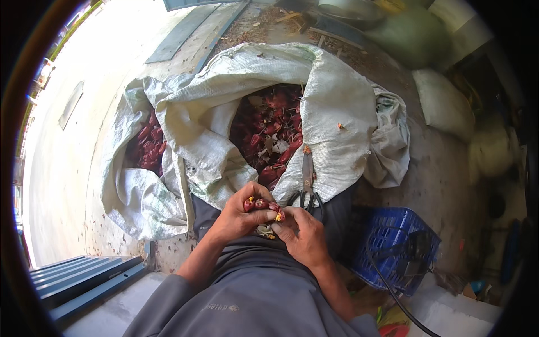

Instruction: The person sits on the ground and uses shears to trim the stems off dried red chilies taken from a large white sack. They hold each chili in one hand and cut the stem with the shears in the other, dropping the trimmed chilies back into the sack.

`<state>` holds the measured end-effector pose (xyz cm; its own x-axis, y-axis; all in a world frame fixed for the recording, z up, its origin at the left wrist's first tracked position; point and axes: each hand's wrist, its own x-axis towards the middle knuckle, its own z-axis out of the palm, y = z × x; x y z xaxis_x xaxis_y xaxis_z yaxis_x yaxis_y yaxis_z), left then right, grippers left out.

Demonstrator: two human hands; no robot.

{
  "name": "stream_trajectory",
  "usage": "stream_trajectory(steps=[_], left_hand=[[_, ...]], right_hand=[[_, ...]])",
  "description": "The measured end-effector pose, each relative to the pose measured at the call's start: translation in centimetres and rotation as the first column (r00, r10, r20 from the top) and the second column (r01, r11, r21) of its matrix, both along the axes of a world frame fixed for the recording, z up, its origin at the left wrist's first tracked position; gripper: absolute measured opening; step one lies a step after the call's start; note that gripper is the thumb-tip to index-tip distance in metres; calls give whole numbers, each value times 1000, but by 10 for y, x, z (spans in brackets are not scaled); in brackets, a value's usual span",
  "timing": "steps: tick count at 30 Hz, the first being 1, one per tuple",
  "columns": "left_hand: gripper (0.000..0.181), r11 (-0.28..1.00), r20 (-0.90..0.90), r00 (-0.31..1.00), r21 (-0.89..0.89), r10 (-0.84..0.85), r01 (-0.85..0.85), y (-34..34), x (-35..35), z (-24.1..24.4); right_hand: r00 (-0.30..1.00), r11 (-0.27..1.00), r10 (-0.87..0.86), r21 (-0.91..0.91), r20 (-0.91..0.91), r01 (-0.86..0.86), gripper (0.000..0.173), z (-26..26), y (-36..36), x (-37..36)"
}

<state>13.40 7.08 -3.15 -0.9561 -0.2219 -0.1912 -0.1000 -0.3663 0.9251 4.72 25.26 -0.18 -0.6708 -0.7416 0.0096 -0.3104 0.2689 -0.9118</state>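
My left hand (245,210) holds a small bunch of dried red chili peppers (261,204), their cut ends showing yellow seeds. Thumb and forefinger of my right hand (304,234) pinch the end of the rightmost pepper. Just above that hand, black-handled scissors (308,172) lie on a white woven sack (341,101), blades pointing away from me. The sack's open mouth shows a heap of dark red peppers (276,113) with stems. Pale scraps (265,231) rest on my lap under the hands.
A second woven sack opening on the left holds more red peppers (149,143). To my right stands a blue plastic crate (379,248) with a black device (417,252) and cable at it. Full sacks (442,103) lie farther right. At lower left is a blue ribbed metal panel (84,278).
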Motion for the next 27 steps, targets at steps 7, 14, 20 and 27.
stream_trajectory(steps=[7, 14, 20, 27], left_hand=[[16, 973, -231, 972, -230, -48, -7, -4, -13, 1], [29, 997, -34, 999, 74, -35, 38, -6, -10, -11], [41, 952, 82, 992, 298, -94, 66, 5, -15, 7], [33, 977, 168, 979, 159, 112, -139, 15, -23, -12]], right_hand=[[957, 994, -30, -109, -290, -1, 26, -18, -5, -3], [982, 980, 191, -63, 1, -190, 28, 0, -11, -8], [973, 997, -79, -20, -217, 76, 21, -14, -27, -12], [928, 993, 7, 114, -373, 39, 25, -3, -17, -19]])
